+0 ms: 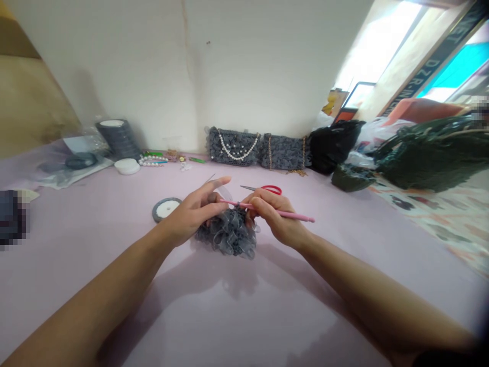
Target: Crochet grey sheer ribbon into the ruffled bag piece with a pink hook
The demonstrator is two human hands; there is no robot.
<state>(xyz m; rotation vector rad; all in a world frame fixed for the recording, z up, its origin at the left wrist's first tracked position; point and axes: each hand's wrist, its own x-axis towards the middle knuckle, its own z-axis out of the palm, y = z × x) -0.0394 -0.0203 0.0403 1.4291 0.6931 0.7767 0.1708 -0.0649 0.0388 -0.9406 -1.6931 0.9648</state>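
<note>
My left hand (193,211) grips the top of a ruffled grey crochet piece (229,235), its index finger stretched out with a thin strand running over it. My right hand (275,215) is closed on a pink crochet hook (301,217), whose tip reaches into the grey piece between both hands. The piece hangs just above the pale pink surface (229,316). Red-handled scissors (265,189) lie right behind my right hand.
A grey ribbon spool (165,208) lies left of my hands. Two finished grey bags (260,148) lean against the back wall, next to a black bag (332,142), beads (153,161), a white lid (127,166) and a stack of ribbon rolls (118,136). Dark green fabric (424,158) lies at right.
</note>
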